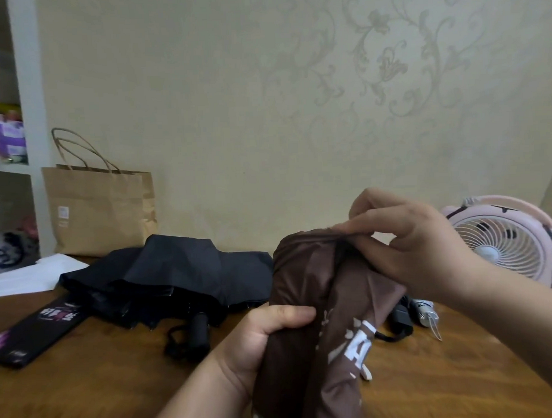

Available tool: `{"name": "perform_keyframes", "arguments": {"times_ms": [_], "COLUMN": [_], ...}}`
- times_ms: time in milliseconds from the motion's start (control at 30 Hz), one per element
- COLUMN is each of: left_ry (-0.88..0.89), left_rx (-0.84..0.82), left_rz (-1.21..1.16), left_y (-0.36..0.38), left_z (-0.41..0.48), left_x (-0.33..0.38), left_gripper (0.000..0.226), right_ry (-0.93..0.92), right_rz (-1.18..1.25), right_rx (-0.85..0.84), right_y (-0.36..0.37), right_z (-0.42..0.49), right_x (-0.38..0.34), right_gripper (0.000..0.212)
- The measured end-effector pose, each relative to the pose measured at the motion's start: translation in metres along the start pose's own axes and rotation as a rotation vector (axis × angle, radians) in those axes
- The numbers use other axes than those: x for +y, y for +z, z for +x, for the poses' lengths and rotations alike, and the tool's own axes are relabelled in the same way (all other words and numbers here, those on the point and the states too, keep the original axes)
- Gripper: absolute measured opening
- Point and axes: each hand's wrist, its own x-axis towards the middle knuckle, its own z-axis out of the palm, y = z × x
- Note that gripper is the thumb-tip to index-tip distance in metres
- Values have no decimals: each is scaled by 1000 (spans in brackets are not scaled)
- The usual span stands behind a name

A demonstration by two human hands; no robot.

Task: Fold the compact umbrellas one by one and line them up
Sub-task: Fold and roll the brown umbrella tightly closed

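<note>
Brown umbrella (306, 301) gripped by left hand (266, 331); right hand (407, 245) pinches (top edge).

Single head-worn view, facing forward and down (wide-angle), close over the table (430, 375), wall beyond

wooden table (102, 387) | black umbrella (176, 271) (loose) | paper bag (99, 212) | pink fan (504, 244) | black box (38, 332)

Paper bag (99, 212), pink fan (504, 244) — wooden table (118, 386)
</note>
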Motion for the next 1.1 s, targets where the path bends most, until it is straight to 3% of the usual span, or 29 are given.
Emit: {"name": "perform_keyframes", "arguments": {"times_ms": [133, 233, 367, 433, 500, 567, 633, 700, 800, 867, 933, 1033, 1100], "left_ry": [-12, -11, 60, 100, 142, 177, 198, 221, 275, 305, 319, 328, 332], "left_rx": [-30, -114, -16, 83, 133, 171, 171, 138, 133, 160, 173, 177, 169], "left_rz": [-65, -54, 54, 74, 82, 103, 155, 189, 238, 261, 278, 309, 329], "left_y": [8, 13, 22, 25, 27, 30, 34, 39, 43, 46, 48, 52, 56], "left_z": [-4, -7, -3, -2, -1, -2, -4, -8, -12, -16, -17, -18, -18], "left_x": [4, 4, 2, 1, 2, 3, 4, 6, 11, 15, 17, 18, 18], "left_gripper": [88, 62, 40, 28, 39, 54, 49, 44, 34, 30, 32, 31, 29], "right_ry": [-127, -204, -95, 55, 368, 699, 920, 1025, 1098, 1174, 1221, 1162, 996], "right_rz": [-112, -171, -168, -39, 269, 577, 709, 839, 1050, 1045, 1010, 747, 313], "right_rx": [18, -141, -334, -387, -410, -327, -223, -117, -175, -368, -461, -309, -235], "right_y": [-3, -10, -10, -7, -4, 0, 6, 7, 0, -3, -6, -13, -19], "right_z": [-14, -12, -10, -12, -12, -11, -11, -6, 1, 2, 4, 18, 25], "right_x": [-1, -2, -5, -6, -8, -11, -13, -17, -20, -23, -26, -34, -37], "right_gripper": [16, 19, 17, 16, 25, 32, 29, 9, 33, 48, 48, 8, 17]}}
